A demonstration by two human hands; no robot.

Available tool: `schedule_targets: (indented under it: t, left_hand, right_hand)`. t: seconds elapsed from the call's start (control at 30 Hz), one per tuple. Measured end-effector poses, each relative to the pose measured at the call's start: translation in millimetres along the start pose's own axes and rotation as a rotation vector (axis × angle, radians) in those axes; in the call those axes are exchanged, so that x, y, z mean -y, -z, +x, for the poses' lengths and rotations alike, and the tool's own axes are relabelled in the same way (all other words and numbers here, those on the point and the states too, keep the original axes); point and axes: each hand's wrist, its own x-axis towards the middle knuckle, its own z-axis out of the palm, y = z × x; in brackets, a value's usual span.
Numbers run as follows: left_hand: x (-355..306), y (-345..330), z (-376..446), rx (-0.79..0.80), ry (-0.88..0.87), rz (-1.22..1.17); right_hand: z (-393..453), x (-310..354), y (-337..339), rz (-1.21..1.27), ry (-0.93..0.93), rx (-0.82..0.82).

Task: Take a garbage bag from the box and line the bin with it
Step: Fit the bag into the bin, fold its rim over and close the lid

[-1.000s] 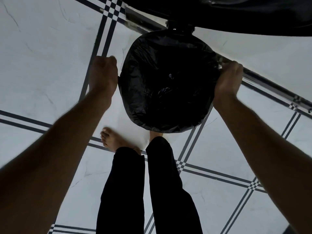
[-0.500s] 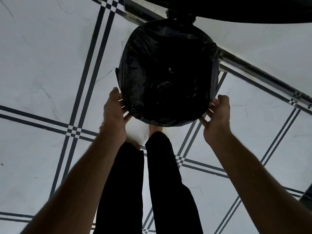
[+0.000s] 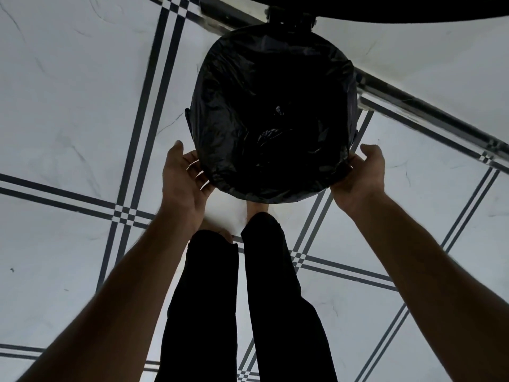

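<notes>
A round bin stands on the floor, seen from above, and a black garbage bag [image 3: 270, 114] fills it, with its edge folded over the rim. My left hand [image 3: 184, 183] lies against the near-left side of the bag, palm toward it and fingers spread. On the near-right side, my right hand [image 3: 360, 175] cups the bag's overhanging edge. Its thumb is raised clear of the plastic and its fingertips are hidden under the bag. The bin's own wall is hidden by the bag. The box of bags is out of view.
The bin's dark raised lid [image 3: 385, 6] fills the top edge above a hinge [image 3: 289, 19]. My legs in black trousers [image 3: 242, 299] stand right before the bin. A metal floor track [image 3: 429, 117] runs diagonally behind it, across white tiles with dark lines [image 3: 132, 150].
Both hands have come from the left and right sides of the rim down to its near edge. They now rest lower against the bag, with fingers spread instead of curled over the rim.
</notes>
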Motion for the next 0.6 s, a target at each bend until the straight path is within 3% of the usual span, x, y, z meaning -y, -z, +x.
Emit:
schedule_targets:
  t: [0.13,0.2,0.6]
  left_hand:
    - [5,1,-1,-0.04,-0.009,0.01]
    - [7,1,-3,-0.067,-0.009,0.006]
    - [22,3,-11,0.017,0.088,-0.132]
  right_hand:
    - [-11,-12,6,-0.117,0.015,-0.282]
    - [-21,-24,8,-0.157,0.0,-0.337]
    - [-37,-35,-13,0.089,-0.163,-0.197]
